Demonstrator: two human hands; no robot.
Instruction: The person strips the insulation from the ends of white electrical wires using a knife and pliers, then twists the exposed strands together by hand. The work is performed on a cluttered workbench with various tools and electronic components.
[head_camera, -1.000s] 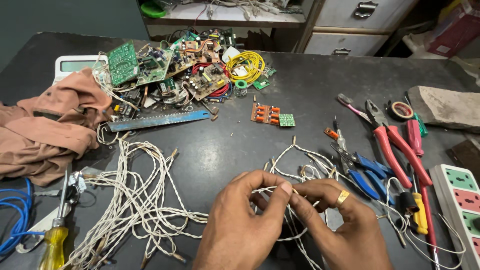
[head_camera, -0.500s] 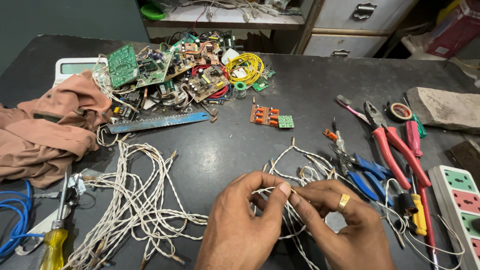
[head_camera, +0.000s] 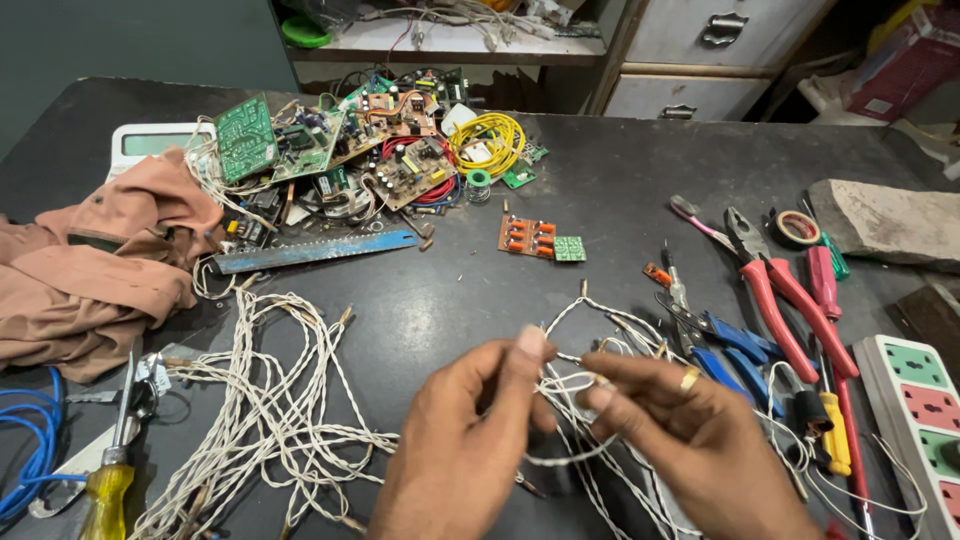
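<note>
My left hand (head_camera: 470, 445) and my right hand (head_camera: 690, 440) meet low in the middle of the dark table (head_camera: 620, 190). Both pinch the same thin white twisted wire (head_camera: 570, 382) between thumb and fingers, a loop of it sagging under them. A gold ring sits on a finger of my right hand. More white twisted wire (head_camera: 625, 330) lies tangled just behind and under the hands. A bigger bundle of white twisted wires (head_camera: 270, 400) spreads over the table to the left of my left hand.
A heap of circuit boards (head_camera: 340, 150) and a yellow wire coil (head_camera: 490, 140) lie at the back. A blue saw blade (head_camera: 315, 250), brown cloth (head_camera: 100, 260), small orange board (head_camera: 535, 240), red pliers (head_camera: 785, 300), blue pliers (head_camera: 735, 340), power strip (head_camera: 925, 400) and yellow-handled screwdriver (head_camera: 105, 480) surround the hands.
Both hands stay on the white wire; my fingers have shifted slightly along it and the loop below them hangs a little lower.
</note>
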